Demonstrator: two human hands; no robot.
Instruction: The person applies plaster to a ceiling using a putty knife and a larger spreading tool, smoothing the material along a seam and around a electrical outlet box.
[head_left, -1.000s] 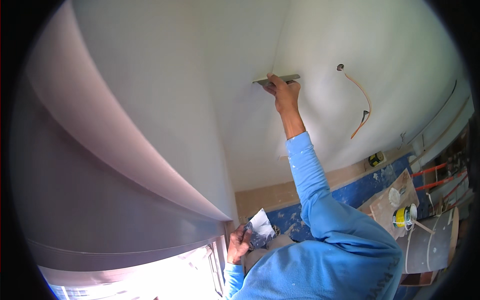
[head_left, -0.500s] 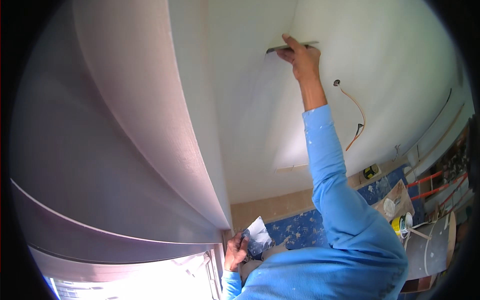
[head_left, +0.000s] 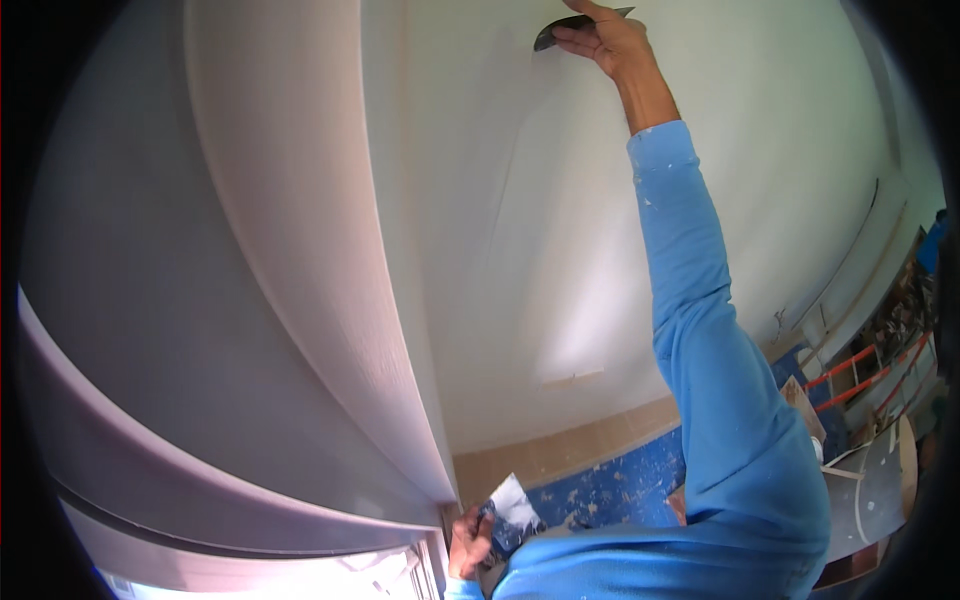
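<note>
High at the top of the picture, my right hand (head_left: 612,45) grips a wide metal filling knife (head_left: 550,34), its dark blade held at the white wall (head_left: 510,120), with a faint line running down the wall below it. My right forearm in a blue, spotted sleeve stretches up across the wall. Low in the middle, my left hand (head_left: 467,540) is closed on a second flat blade (head_left: 515,505) bearing white filler and dark smears. My body hides part of that hand's surroundings.
A curved pale ledge and window frame (head_left: 290,240) fill the left. A blue sheet (head_left: 610,480) spattered white lies below the wall along a tan strip. At the right are orange rails (head_left: 840,375), a grey board (head_left: 870,480) and clutter, partly behind my arm.
My right hand with its knife has moved up the wall, toward the top edge. The view has shifted, and my arm now covers the wire and much of the bucket seen earlier.
</note>
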